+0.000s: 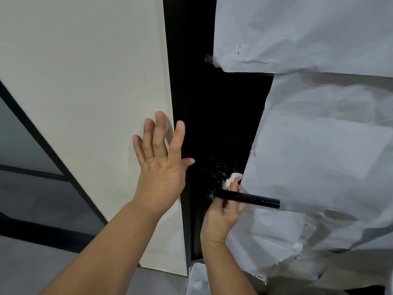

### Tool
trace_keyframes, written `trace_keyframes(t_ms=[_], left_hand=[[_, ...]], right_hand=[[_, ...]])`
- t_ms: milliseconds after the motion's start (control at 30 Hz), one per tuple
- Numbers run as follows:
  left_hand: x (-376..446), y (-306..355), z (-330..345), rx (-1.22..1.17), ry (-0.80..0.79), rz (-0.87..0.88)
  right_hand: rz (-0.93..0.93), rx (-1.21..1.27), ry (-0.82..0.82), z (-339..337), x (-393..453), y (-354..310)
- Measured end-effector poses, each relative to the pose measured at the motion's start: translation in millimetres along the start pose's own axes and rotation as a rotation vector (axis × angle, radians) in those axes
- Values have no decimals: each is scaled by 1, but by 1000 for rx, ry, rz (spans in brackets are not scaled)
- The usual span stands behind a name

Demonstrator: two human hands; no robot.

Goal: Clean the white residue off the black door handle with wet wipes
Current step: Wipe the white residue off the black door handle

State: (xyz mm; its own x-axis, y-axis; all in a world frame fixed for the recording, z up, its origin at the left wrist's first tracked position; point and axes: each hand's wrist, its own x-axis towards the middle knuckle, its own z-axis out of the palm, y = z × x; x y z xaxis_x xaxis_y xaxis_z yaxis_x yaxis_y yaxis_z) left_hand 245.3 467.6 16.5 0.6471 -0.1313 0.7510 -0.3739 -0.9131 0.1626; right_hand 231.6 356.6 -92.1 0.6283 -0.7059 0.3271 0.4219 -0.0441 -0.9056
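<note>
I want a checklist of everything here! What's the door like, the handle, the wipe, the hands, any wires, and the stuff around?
Surface: black door, mostly covered by crinkled white paper sheets.
Job's things: black door handle sticks out level to the right, white specks along it and at its near end; a bunched wet wipe is pressed by the handle's neck.
Clutter: a strip of tape at a paper corner; a white container at the bottom edge, contents unclear.
Hands: left hand open, fingers spread, by the pale wall panel; right hand pinches the wipe.
Cables: nothing seen.
Surroundings: dark-framed glass partition at left.
</note>
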Motion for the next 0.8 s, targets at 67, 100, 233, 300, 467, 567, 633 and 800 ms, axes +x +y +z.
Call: trace_keyframes(t_ms=[67,100,233,300,467,567,633,800], left_hand=[[1,0,0,11,4,7],[0,-1,0,12,0,8],[-1,-1,0,2,-5,0],[0,-1,1,2,-3,8],[0,-1,1,-15,-8,0],[0,-1,1,-20,-15,-2],[0,-1,1,-23,-16,-1],[0,-1,2,-21,-6,3]], right_hand=[[-94,-134,-45,0,2,10],[-102,-180,-60,0,0,14],[-104,-232,-89,-4,-8,17],[-162,-248,-71,-3,-2,17],[-105,-334,-85,-7,-9,23],[-109,-357,-115,-10,-6,22],[-175,-360,-93,-9,0,18],[-186,-420,-216,-4,-14,12]])
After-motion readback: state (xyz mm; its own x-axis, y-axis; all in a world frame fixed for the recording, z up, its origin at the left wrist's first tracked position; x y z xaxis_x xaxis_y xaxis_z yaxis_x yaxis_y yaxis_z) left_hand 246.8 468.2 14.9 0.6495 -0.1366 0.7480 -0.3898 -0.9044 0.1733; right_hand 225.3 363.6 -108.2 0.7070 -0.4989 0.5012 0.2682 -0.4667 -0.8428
